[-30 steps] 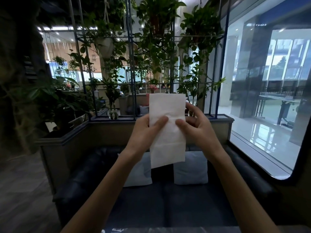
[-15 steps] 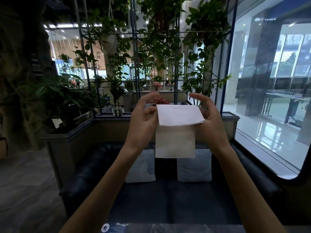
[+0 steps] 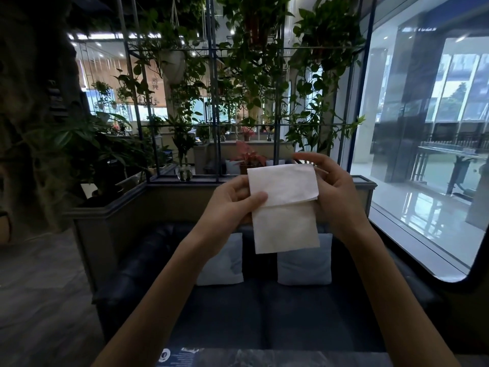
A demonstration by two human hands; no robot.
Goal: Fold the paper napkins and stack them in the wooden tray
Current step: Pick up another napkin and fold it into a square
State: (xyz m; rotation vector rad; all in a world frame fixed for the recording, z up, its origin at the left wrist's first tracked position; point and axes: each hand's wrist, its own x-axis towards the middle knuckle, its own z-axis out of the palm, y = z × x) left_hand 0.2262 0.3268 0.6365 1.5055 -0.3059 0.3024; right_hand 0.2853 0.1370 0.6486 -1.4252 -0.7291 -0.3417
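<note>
I hold a white paper napkin point(image 3: 285, 218) up in the air at chest height, its top part folded down toward me over the lower part. My left hand point(image 3: 232, 205) pinches its left edge, thumb on the front over the folded flap. My right hand point(image 3: 333, 192) holds the right edge from behind, with its fingers curved above the top fold. The wooden tray is out of sight.
A dark sofa point(image 3: 238, 308) with two pale cushions point(image 3: 304, 260) stands ahead below my hands. Behind it is a planter ledge point(image 3: 158, 186) with a metal grid of climbing plants. A large window point(image 3: 428, 154) fills the right. A dark table edge point(image 3: 264, 358) shows at the bottom.
The napkin was held up as a tall strip; its top has since been folded down toward me, and the flap now lies further down over the lower part. The view has shifted slightly.
</note>
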